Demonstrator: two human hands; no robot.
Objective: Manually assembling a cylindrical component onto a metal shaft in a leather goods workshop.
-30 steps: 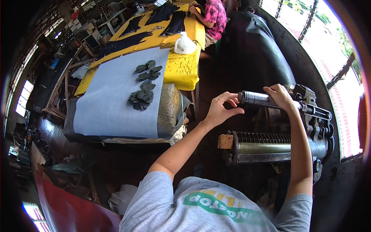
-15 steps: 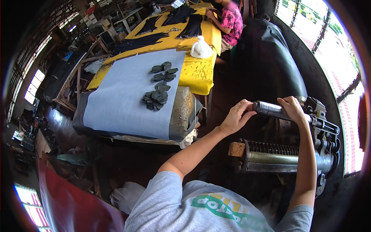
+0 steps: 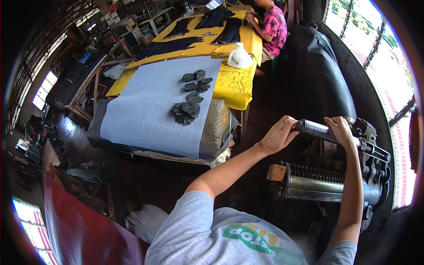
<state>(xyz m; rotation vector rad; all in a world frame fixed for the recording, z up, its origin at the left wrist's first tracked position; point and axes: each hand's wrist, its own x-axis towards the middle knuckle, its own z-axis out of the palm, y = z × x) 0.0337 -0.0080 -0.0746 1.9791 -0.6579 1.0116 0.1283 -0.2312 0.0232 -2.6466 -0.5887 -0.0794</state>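
In the head view, the dark metal roller (image 3: 314, 129) is seen between the two hands, its long axis running from the left hand (image 3: 280, 133) rightward and slightly downward in the picture toward the machine (image 3: 374, 152), above the ribbed lower cylinder (image 3: 319, 181). The roller's free end is met by the left hand's narrowly bent fingers, whether gripped or merely touched cannot be told; its part nearer the machine is held by the right hand (image 3: 341, 131), curled over it and thus nearer the machine.
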